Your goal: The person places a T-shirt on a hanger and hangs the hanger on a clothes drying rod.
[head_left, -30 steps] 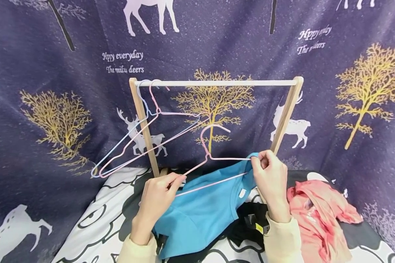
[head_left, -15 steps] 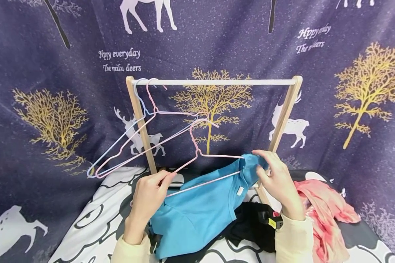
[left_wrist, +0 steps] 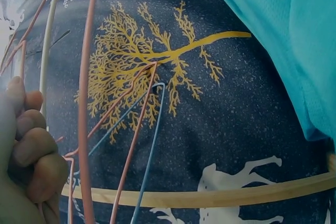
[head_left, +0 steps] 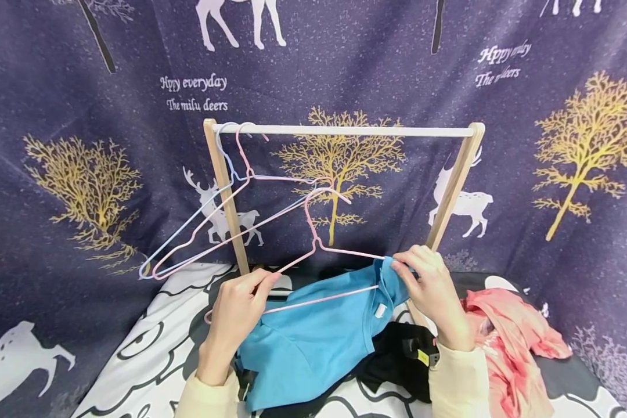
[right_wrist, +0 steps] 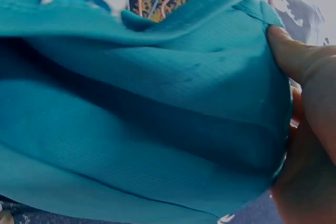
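My left hand grips the left shoulder of a pink clothes hanger; in the left wrist view its fingers curl round the thin wire. A blue T-shirt hangs off the hanger's right side, its neckline with a white label facing me. The hanger's right end goes inside the cloth and is hidden. There, my right hand pinches the shirt's shoulder, and in the right wrist view its thumb presses on the blue cloth.
Behind stands a wooden rack with a white bar. A blue hanger and another pink hanger hang at its left end. Black clothing and a coral garment lie on the patterned bedding.
The held hanger has shifted left and slightly up. My right hand spread its fingers at the shirt's shoulder half a second ago, then moved in and pinched again. The left hand kept its grip.
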The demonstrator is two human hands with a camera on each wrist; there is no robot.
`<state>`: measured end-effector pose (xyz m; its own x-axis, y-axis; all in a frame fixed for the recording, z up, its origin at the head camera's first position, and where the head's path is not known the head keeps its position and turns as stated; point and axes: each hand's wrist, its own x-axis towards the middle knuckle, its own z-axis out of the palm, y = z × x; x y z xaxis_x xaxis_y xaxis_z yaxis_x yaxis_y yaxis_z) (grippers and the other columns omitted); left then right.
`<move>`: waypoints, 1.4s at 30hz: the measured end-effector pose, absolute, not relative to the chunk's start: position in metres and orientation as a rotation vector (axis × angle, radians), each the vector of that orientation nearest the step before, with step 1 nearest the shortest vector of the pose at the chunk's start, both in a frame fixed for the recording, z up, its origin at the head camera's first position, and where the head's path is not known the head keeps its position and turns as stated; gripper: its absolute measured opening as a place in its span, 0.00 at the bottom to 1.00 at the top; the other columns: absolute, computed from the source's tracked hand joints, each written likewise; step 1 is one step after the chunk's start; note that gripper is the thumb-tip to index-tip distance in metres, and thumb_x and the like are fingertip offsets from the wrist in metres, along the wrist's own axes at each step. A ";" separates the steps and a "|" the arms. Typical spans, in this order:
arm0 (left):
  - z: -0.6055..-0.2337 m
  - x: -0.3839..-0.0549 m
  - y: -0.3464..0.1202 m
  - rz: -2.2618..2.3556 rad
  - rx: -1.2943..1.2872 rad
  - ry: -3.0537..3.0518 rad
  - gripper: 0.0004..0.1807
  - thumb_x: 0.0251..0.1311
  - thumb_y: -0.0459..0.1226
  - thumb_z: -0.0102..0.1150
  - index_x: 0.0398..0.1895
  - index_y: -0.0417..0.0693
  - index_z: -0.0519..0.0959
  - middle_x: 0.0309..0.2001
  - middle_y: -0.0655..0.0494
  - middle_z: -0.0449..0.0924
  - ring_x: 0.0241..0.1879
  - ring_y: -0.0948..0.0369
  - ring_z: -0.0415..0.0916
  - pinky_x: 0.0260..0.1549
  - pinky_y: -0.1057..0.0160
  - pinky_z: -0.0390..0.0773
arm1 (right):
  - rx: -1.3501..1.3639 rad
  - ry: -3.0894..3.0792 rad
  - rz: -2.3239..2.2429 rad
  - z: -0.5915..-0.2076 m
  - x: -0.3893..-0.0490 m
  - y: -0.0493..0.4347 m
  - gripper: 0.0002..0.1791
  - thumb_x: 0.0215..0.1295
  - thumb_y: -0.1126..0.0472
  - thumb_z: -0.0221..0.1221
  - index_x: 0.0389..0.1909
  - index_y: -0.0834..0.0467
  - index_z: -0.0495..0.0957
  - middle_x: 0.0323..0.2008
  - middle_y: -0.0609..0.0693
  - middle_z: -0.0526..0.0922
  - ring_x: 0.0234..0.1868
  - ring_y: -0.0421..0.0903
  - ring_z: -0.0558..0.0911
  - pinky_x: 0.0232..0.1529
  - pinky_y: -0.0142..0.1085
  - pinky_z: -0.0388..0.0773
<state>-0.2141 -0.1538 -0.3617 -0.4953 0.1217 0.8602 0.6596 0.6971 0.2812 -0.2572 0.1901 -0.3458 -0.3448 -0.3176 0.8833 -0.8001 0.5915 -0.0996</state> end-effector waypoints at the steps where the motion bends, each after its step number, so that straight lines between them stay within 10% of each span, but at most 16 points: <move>1: -0.362 -0.214 -0.153 -0.758 -0.604 -2.002 0.04 0.64 0.38 0.63 0.32 0.52 0.85 0.16 0.67 0.62 0.15 0.68 0.59 0.16 0.69 0.60 | 0.869 -1.915 0.642 -0.345 -0.257 0.187 0.13 0.72 0.55 0.55 0.36 0.60 0.82 0.28 0.49 0.78 0.31 0.50 0.74 0.34 0.43 0.62; 22: -0.372 -0.215 -0.116 -0.759 -0.678 -2.037 0.08 0.66 0.43 0.61 0.30 0.55 0.84 0.24 0.68 0.78 0.21 0.69 0.73 0.20 0.69 0.70 | 0.794 -1.878 0.592 -0.345 -0.242 0.120 0.18 0.77 0.52 0.46 0.36 0.58 0.79 0.27 0.49 0.77 0.30 0.51 0.75 0.33 0.44 0.61; 30: -0.376 -0.216 -0.108 -0.729 -0.697 -2.014 0.05 0.61 0.39 0.66 0.27 0.54 0.83 0.17 0.68 0.70 0.17 0.71 0.63 0.16 0.72 0.62 | 0.805 -1.947 0.670 -0.343 -0.236 0.120 0.16 0.75 0.53 0.46 0.38 0.56 0.79 0.30 0.46 0.75 0.34 0.47 0.74 0.37 0.43 0.60; 42: -0.380 -0.215 -0.098 -0.667 -0.671 -2.002 0.15 0.69 0.49 0.56 0.30 0.53 0.84 0.18 0.66 0.72 0.14 0.69 0.66 0.14 0.72 0.62 | 0.654 -1.983 0.672 -0.343 -0.234 0.115 0.22 0.69 0.46 0.57 0.18 0.51 0.65 0.19 0.44 0.63 0.26 0.47 0.69 0.33 0.45 0.57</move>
